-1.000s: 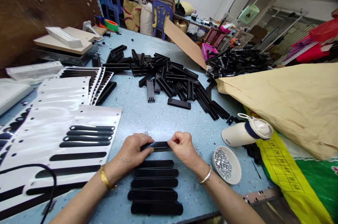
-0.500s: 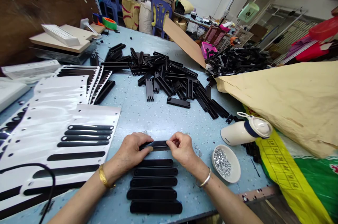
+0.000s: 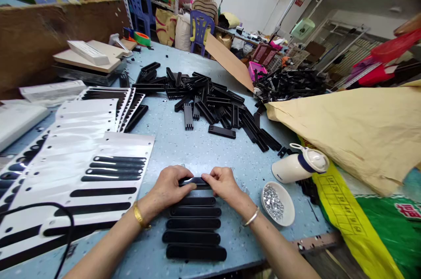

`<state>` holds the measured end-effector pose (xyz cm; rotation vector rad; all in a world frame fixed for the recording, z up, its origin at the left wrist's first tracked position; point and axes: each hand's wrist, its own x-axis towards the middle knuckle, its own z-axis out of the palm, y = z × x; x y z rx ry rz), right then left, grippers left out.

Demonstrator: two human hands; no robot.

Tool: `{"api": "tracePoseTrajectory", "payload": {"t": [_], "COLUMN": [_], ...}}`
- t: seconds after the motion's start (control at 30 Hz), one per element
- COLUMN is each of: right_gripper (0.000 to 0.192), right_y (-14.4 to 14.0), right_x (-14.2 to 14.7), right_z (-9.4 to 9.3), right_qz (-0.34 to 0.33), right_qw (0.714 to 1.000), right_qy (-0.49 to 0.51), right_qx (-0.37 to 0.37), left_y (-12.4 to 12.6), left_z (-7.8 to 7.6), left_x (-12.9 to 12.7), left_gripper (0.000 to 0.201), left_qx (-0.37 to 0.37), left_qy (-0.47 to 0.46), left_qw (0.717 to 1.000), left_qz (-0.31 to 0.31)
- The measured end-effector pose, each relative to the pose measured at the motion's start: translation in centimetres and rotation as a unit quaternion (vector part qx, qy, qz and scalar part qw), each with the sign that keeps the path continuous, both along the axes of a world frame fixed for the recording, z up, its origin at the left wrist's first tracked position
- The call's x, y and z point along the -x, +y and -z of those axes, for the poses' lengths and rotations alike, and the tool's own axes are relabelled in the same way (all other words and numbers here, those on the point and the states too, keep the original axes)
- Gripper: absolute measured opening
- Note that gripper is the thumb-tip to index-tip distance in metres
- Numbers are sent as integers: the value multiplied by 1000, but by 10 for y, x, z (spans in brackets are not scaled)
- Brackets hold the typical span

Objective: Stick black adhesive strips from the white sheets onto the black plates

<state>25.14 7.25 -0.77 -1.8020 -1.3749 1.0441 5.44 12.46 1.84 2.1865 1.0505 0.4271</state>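
Note:
My left hand (image 3: 173, 186) is closed around the left end of a black plastic bar (image 3: 201, 187). With thumb and finger pinched, my right hand (image 3: 225, 183) grips the right end, where a glossy black strip lies along the bar's top. Fingers hide both ends. Just below, several black bars (image 3: 193, 223) with rounded ends lie in a column on the blue table. To the left is a white backing sheet (image 3: 130, 142) carrying glossy black adhesive strips (image 3: 115, 168), with bare black strip-shaped areas lower down.
A heap of black plastic bars (image 3: 207, 101) spreads across the table. At right are a white bowl (image 3: 288, 202) of small metal parts, a cream bottle (image 3: 289, 168) and brown paper (image 3: 348, 125). A black cable (image 3: 49, 204) crosses the sheets. Another person (image 3: 205, 5) sits far back.
The glossy strip, raised and tilted between my hands before, now lies flatter along the bar. Both hands keep their hold. The whole view has shifted slightly.

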Motion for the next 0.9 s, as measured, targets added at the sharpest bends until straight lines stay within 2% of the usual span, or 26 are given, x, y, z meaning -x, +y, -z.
{"api": "tracePoseTrajectory", "payload": {"t": [0.1, 0.2, 0.33, 0.43, 0.57, 0.7, 0.9], "right_gripper": [43, 45, 35, 29, 36, 21, 33], "right_y": [-5, -17, -33, -37, -38, -40, -49], "right_x": [7, 5, 0, 4, 16, 13, -9], "right_z": [2, 0, -4, 0, 14, 20, 17], "right_qz": [-5, -15, -6, 19, 41, 17, 27], "right_qw": [997, 989, 976, 968, 963, 962, 959], "right_qy": [-66, -116, -168, -191, -194, -171, -142], "right_qx": [-50, -90, -138, -163, -182, -215, -245], "left_y": [-1, -9, -34, -54, -69, -71, -69], "left_z": [0, -4, -10, -7, 8, 20, 17], "left_x": [-6, -9, -9, -5, 5, 11, 6], "left_gripper": [23, 22, 24, 31, 41, 46, 41], "left_qx": [-12, -28, -79, -114, -171, -218, -256], "left_qy": [24, 51, 74, 79, 74, 70, 90], "left_qw": [1000, 998, 993, 989, 981, 971, 961], "left_qz": [-7, 14, 52, 54, 59, 75, 59]}}
